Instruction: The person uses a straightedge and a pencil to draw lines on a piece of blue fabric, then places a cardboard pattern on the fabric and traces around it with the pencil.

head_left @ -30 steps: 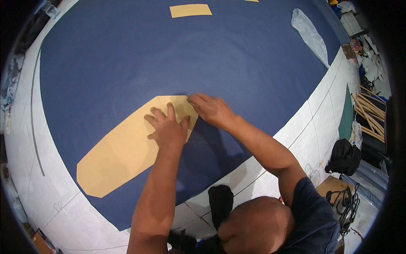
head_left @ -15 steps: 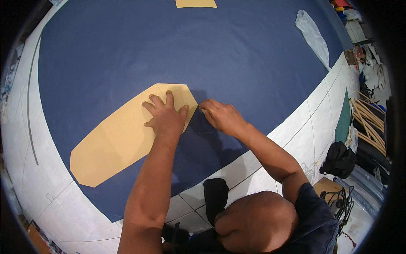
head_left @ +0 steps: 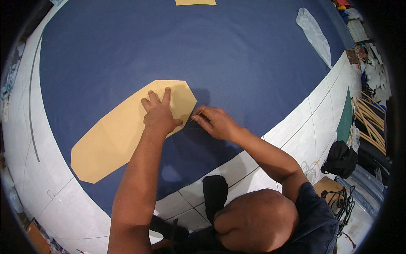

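A long tan card pattern piece (head_left: 110, 131) with angled corners lies flat on a large sheet of dark blue fabric (head_left: 237, 55). My left hand (head_left: 160, 117) presses down on the card near its right end, fingers spread. Just off the card's right edge, my right hand (head_left: 215, 122) is closed in a pinch, low over the fabric. Between its thumb and fingers is something slim, too small to name, pointing toward the card's edge.
Another tan card (head_left: 196, 2) shows at the top. A clear plastic bag (head_left: 315, 36) lies on the fabric at the far right. White floor tiles (head_left: 302, 116) surround the cloth. Wooden sticks (head_left: 368, 116), a black bag (head_left: 341, 159) and a coiled cable (head_left: 344, 207) are on the right.
My right hand has come nearer along the card's right edge, from its corner to the lower slanted side. My left hand has shifted slightly left, still flat on the card.
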Action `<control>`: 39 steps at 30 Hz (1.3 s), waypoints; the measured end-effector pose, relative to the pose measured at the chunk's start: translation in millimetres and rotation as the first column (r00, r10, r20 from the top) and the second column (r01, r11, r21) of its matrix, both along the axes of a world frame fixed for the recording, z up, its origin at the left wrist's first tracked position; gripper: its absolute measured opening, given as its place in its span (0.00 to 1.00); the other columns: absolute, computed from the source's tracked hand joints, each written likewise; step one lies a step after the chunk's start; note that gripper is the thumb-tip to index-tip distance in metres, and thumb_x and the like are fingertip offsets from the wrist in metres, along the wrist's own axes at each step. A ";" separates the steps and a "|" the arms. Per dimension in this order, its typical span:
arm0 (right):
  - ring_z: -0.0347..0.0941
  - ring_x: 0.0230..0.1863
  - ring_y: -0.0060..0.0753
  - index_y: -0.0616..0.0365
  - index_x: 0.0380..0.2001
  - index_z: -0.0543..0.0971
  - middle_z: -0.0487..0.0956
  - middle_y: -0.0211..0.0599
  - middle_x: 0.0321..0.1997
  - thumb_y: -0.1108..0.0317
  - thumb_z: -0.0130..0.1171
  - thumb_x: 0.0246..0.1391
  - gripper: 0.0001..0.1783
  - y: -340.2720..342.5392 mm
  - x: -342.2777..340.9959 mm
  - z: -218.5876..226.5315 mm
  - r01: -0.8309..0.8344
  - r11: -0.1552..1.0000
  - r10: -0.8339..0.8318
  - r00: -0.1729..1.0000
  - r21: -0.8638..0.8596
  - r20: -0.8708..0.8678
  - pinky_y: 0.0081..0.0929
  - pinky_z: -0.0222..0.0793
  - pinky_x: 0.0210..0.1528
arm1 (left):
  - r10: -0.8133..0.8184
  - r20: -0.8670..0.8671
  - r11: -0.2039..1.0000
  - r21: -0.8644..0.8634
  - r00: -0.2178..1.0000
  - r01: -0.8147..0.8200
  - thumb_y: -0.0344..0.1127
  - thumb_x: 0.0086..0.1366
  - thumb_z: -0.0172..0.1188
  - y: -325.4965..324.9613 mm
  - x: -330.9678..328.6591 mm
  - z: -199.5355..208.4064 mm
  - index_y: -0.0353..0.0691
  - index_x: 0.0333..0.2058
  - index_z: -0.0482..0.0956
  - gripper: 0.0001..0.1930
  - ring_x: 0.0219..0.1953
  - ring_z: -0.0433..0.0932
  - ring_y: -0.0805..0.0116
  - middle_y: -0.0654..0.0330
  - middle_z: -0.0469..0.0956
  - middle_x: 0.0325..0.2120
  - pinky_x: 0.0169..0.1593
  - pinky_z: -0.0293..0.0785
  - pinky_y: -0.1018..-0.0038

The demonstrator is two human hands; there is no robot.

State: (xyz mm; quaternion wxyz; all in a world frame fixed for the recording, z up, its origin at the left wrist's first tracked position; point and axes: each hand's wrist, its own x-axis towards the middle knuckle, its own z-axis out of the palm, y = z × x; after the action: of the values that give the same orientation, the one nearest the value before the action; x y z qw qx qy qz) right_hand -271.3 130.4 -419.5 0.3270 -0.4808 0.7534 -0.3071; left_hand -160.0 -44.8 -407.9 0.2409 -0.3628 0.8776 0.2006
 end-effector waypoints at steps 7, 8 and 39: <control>0.80 0.41 0.57 0.60 0.44 0.78 0.83 0.50 0.39 0.62 0.55 0.69 0.12 -3.2 17.5 -11.5 -0.034 0.998 0.037 0.998 -0.061 0.051 0.48 0.75 0.43 | 0.000 0.012 1.000 -0.015 1.000 0.000 0.48 0.43 0.84 1.0 -0.7 -0.7 0.61 0.74 0.53 0.62 0.73 0.50 0.34 0.43 0.47 0.72 0.58 0.82 0.51; 0.80 0.41 0.57 0.60 0.44 0.78 0.83 0.50 0.39 0.62 0.55 0.69 0.12 -4.0 17.9 -12.0 -0.035 0.997 0.038 0.998 -0.067 0.046 0.48 0.75 0.42 | 0.002 0.006 1.000 -0.010 1.000 -0.002 0.48 0.43 0.84 0.9 -0.3 0.0 0.61 0.74 0.53 0.62 0.73 0.51 0.34 0.43 0.48 0.72 0.58 0.82 0.51; 0.79 0.46 0.54 0.57 0.48 0.80 0.82 0.47 0.46 0.62 0.53 0.70 0.13 11.1 -18.2 -3.2 0.438 0.894 -0.434 0.899 -0.090 0.060 0.46 0.75 0.49 | -0.050 -0.487 0.988 -0.153 0.872 -0.030 0.49 0.61 0.70 9.0 87.3 -13.3 0.43 0.67 0.66 0.38 0.68 0.62 0.41 0.40 0.61 0.66 0.60 0.74 0.47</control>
State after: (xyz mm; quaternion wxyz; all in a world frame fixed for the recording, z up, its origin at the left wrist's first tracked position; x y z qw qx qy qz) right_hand -289.6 141.5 -422.7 0.2394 -0.3095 0.8192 -0.4192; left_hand -72.8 -35.8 -421.2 -0.0172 -0.3134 0.9247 0.2154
